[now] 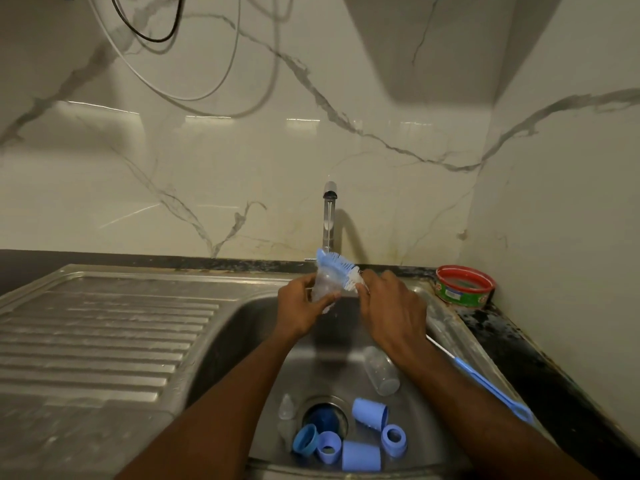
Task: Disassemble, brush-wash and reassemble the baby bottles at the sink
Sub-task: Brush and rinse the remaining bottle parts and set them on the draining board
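Steel sink (242, 327) holding blue caps (360, 455), clear bottle (381, 375)

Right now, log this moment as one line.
left hand: holds clear bottle | right hand: holds brush against it | sink: second bottle, blue parts

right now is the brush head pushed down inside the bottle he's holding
No, the brush head lies across the outside top of the clear bottle, which the left hand grips while the right hand holds the brush.
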Demonstrator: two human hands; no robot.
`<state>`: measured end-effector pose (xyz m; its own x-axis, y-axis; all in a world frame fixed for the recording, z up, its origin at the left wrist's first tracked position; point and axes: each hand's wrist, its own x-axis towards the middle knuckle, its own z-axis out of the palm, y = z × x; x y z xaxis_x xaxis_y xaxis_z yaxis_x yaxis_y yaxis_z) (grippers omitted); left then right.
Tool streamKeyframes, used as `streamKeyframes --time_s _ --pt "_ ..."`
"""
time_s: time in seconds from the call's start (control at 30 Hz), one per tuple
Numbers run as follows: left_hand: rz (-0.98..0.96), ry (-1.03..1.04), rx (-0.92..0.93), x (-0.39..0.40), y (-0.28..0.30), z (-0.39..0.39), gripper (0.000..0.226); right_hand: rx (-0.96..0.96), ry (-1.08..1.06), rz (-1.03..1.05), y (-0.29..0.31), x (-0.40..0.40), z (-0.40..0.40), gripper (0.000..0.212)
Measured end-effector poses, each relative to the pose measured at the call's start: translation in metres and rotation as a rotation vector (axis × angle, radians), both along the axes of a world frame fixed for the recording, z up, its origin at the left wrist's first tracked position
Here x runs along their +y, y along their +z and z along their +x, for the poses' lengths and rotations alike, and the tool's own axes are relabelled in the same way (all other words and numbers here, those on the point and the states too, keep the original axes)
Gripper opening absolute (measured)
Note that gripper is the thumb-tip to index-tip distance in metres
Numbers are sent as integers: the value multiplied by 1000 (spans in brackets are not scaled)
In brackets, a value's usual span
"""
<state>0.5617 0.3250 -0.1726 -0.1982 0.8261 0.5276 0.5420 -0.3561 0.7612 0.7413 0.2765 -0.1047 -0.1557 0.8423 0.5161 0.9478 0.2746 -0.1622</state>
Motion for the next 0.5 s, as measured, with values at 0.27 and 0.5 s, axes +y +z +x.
streamKeyframes --time_s 0.27,0.5 --pt "0 -150 118 -7 4 6 55 22 -20 11 0 2 1 33" --pt "-71 95 -42 3 -4 -2 43 76 13 -20 -5 -2 4 31"
